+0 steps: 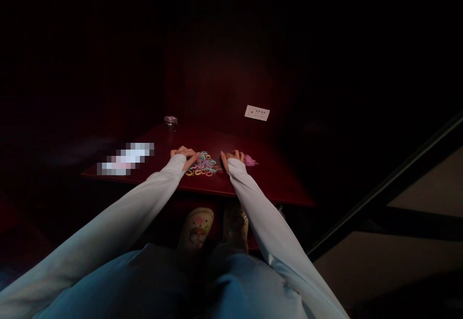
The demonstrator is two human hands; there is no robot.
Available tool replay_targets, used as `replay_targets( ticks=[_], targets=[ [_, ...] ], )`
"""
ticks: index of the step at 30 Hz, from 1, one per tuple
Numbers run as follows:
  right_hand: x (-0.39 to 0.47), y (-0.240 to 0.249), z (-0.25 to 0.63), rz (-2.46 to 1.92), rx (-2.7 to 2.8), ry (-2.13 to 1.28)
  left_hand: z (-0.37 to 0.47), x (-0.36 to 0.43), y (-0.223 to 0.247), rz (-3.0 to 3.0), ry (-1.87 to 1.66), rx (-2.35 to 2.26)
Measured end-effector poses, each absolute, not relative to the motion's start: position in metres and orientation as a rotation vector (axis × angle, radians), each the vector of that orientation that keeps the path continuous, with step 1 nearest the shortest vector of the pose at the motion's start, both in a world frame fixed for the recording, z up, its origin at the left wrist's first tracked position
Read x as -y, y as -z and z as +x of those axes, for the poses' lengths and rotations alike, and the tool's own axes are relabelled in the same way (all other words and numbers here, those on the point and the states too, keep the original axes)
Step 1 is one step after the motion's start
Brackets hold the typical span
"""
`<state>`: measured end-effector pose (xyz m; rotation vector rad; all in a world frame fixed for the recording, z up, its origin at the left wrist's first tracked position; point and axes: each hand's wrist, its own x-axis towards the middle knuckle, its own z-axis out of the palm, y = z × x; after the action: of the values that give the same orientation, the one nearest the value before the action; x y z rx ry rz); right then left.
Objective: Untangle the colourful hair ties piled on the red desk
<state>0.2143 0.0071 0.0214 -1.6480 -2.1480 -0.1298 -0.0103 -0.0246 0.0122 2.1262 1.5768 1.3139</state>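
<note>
A loose pile of small pastel rings (205, 166), which look like hair ties, lies on the dark red table between my hands. My left hand (184, 153) is at the pile's left edge, its thumb and index finger brought together over the rings. What sits between those fingertips is too small to make out. On the other side, my right hand (233, 157) rests low over the tabletop with thumb and fingers apart, seemingly holding nothing. Just right of it lies a pink bundle (249, 160), partly hidden behind the fingers.
A clear lidded jar (170, 122) stands at the table's (275, 179) back left. A bright, pixelated flat item (126, 159) lies on the left side. Behind the table, a white power socket (257, 113) is on the dark wall. Clogs (197, 227) show below the front edge.
</note>
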Motion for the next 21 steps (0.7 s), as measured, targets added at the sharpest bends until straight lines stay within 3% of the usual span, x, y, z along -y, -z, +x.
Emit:
replay_targets(
  ticks=[8, 13, 17, 21],
  targets=[
    [-0.001, -0.026, 0.229, -1.735, 1.873, 0.218, -0.011, 0.026, -0.017, 2.043, -1.328, -1.629],
    [-0.002, -0.028, 0.238, -1.796, 1.617, 0.074, -0.014, 0.022, -0.014, 1.978, -1.437, -1.62],
    [-0.002, -0.026, 0.236, -1.776, 1.752, -0.037, -0.014, 0.023, -0.016, 1.985, -1.391, -1.639],
    [-0.003, -0.021, 0.231, -1.757, 1.907, 0.151, -0.012, 0.027, -0.021, 2.008, -1.294, -1.685]
  ],
)
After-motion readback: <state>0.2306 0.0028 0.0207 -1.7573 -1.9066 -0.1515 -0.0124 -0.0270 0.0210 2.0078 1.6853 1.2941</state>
